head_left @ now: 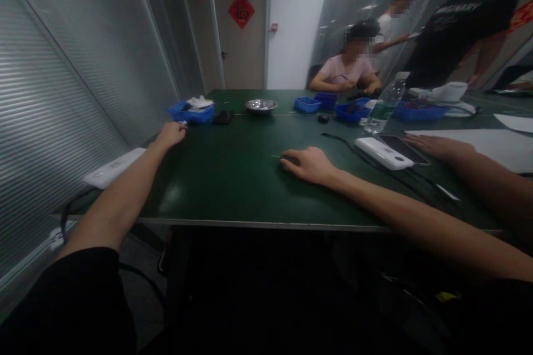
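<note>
My left hand [170,135] is at the far left of the green table, its fingers closed at the near side of a blue basket [195,115]. A small whitish bit shows at its fingertips, too small to name. White crumpled tissue [200,102] lies on top of the basket. Over the middle of the table is my right hand [310,165], palm down, with thumb and forefinger closed. A thin pale needle-like rod [275,156] juts out to the left from those fingers. Beyond both hands stands a shiny metal bowl [261,106], and a dark phone-like object [224,117] lies beside the basket.
White power banks [114,168] [383,153] with cables lie left and right. A plastic bottle [387,102], several blue trays [307,104] and a phone [403,148] are on the right. Another person's hand [441,148] rests near white paper [491,147]. Someone sits across the table.
</note>
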### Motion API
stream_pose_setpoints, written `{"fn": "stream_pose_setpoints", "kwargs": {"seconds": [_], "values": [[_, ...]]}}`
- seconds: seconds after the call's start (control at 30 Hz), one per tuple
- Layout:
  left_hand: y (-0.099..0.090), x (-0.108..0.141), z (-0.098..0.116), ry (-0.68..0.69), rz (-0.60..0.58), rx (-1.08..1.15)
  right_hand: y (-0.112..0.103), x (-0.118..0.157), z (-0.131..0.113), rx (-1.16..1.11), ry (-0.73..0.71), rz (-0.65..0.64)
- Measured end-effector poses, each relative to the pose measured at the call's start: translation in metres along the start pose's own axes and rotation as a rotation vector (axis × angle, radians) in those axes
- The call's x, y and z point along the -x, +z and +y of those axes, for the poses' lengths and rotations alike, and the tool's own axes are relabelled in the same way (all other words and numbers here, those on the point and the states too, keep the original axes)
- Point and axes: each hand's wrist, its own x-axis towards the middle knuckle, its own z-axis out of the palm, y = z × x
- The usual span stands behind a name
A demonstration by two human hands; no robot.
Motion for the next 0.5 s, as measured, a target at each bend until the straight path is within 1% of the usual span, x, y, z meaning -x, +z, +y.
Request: {"fn": "stream_pose_setpoints", "kwargs": {"seconds": [0.2,0.43,0.5], "values": [[0.003,-0.003,-0.009,-0.049,0.086,0.128,-0.002,0.001,-0.001,-0.009,-0.005,-0.003],[0.007,-0.009,-0.013,-0.042,0.103,0.145,-0.003,0.000,-0.002,-0.024,-0.005,-0.022],[0.006,-0.009,-0.011,-0.033,0.094,0.200,-0.003,0.000,-0.001,-0.019,-0.005,-0.018]]}}
